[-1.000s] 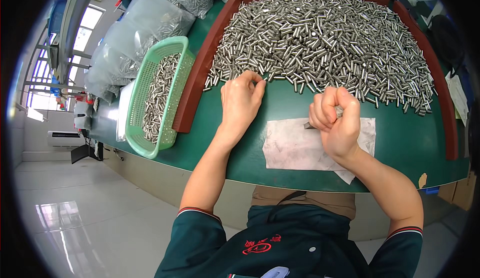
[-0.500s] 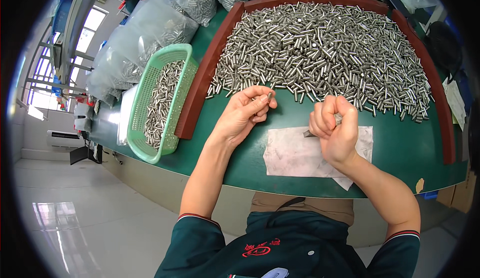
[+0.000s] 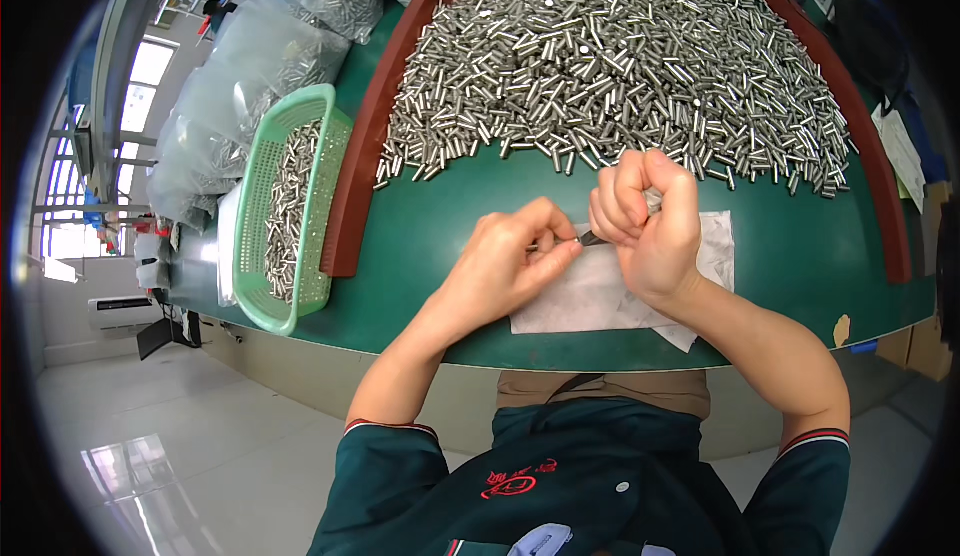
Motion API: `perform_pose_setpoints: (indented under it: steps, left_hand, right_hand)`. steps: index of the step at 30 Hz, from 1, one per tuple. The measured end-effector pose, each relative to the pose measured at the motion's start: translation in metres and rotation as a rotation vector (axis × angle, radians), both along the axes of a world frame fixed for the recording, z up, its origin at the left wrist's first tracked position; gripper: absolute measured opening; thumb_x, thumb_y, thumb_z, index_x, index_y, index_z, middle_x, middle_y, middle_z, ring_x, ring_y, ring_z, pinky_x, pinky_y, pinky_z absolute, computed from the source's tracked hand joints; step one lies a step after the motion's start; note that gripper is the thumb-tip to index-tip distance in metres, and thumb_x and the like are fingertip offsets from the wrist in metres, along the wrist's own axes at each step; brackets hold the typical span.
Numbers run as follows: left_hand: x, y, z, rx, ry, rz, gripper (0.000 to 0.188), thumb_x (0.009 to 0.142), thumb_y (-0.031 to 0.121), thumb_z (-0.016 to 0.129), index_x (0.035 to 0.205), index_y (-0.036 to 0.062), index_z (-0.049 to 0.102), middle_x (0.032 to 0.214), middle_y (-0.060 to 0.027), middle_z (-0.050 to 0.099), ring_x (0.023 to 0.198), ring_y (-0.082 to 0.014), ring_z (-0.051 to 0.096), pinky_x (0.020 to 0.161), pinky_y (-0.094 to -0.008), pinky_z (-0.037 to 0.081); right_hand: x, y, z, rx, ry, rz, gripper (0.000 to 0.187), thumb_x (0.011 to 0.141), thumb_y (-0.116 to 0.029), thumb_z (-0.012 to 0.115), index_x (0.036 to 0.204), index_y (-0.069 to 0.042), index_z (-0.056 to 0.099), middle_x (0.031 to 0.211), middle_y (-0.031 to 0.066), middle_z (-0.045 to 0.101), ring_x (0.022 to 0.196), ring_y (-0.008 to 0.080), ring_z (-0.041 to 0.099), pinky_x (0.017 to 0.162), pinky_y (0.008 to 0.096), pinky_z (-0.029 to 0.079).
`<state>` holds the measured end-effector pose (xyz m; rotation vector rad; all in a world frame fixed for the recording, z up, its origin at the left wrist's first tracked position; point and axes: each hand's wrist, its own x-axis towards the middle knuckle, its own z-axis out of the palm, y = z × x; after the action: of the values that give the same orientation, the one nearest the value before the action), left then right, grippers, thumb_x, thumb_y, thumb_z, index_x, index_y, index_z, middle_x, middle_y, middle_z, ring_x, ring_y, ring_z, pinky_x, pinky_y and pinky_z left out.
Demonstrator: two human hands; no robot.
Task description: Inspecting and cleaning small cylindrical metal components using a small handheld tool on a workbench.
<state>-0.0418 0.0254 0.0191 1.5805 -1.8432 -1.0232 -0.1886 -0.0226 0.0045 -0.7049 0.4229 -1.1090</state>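
My left hand (image 3: 497,264) pinches a small metal pin between thumb and fingertips; only the pin's bright end (image 3: 578,241) shows. Close against it, my right hand (image 3: 652,228) is closed in a fist round a grey tool (image 3: 592,239). The tool's flat end sticks out toward the pin, and the fist hides the rest, so its kind cannot be made out. Both hands are over a smudged white sheet (image 3: 560,306) on the green table. Beyond them spreads a large heap of loose metal pins (image 3: 610,76).
A dark red wooden frame (image 3: 345,218) borders the heap at its sides and back. Left of it stands a green plastic basket (image 3: 246,256) with many pins inside. Clear bags of pins (image 3: 215,86) line the far left. The green tabletop (image 3: 440,218) curves along its near edge.
My left hand has moved right and nearer to me, bringing the pin to the tool in my right hand. The whole view has shifted slightly, with the heap higher in the picture.
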Motion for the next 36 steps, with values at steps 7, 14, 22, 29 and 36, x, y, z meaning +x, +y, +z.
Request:
perform_pose_setpoints:
  steps: [7,14,22,29,36]
  left_hand:
    - [-0.0082,0.0046,-0.0022,-0.150,-0.166,-0.025,0.012,0.069,0.003,0.066,0.074,0.0006,0.055,0.046,0.0010,0.031,0.042,-0.0086,0.032,0.040,-0.0257,0.028]
    - [-0.0075,0.0054,-0.0079,-0.153,-0.147,0.002,0.012,0.070,0.005,0.064,0.067,0.0016,0.052,0.045,-0.0061,0.043,0.039,-0.0188,0.042,0.040,-0.0319,0.032]
    - [-0.0081,0.0052,-0.0058,-0.129,-0.153,0.015,0.011,0.071,0.005,0.063,0.068,0.0012,0.054,0.046,-0.0075,0.046,0.039,-0.0194,0.044,0.040,-0.0311,0.034]
    - [-0.0078,0.0052,-0.0075,-0.138,-0.141,0.018,0.011,0.070,0.005,0.063,0.068,0.0012,0.054,0.048,-0.0087,0.049,0.041,-0.0206,0.047,0.041,-0.0311,0.036]
    - [-0.0083,0.0048,-0.0071,-0.132,-0.130,0.025,0.011,0.071,0.005,0.063,0.067,0.0014,0.053,0.049,-0.0087,0.049,0.041,-0.0216,0.048,0.041,-0.0312,0.037]
  right_hand:
    - [-0.0067,-0.0056,0.0030,0.049,-0.077,-0.015,0.029,0.081,-0.019,0.028,0.054,-0.008,0.029,0.044,-0.0006,0.026,0.040,0.0064,0.019,0.038,0.0224,0.016]
    - [-0.0061,-0.0019,0.0039,0.100,-0.023,0.015,0.038,0.086,-0.028,0.027,0.052,-0.012,0.026,0.044,-0.0024,0.024,0.041,0.0080,0.017,0.041,0.0238,0.018]
    - [-0.0064,-0.0007,0.0038,0.088,-0.028,0.009,0.038,0.085,-0.028,0.027,0.051,-0.012,0.026,0.043,-0.0023,0.024,0.040,0.0081,0.016,0.040,0.0238,0.017]
    - [-0.0055,0.0006,0.0032,0.073,-0.016,0.004,0.038,0.084,-0.029,0.029,0.050,-0.011,0.026,0.043,-0.0023,0.024,0.040,0.0080,0.017,0.040,0.0238,0.017]
    - [-0.0059,-0.0003,0.0041,0.065,-0.015,0.010,0.038,0.084,-0.028,0.030,0.050,-0.011,0.026,0.043,-0.0025,0.024,0.040,0.0078,0.017,0.040,0.0238,0.017]
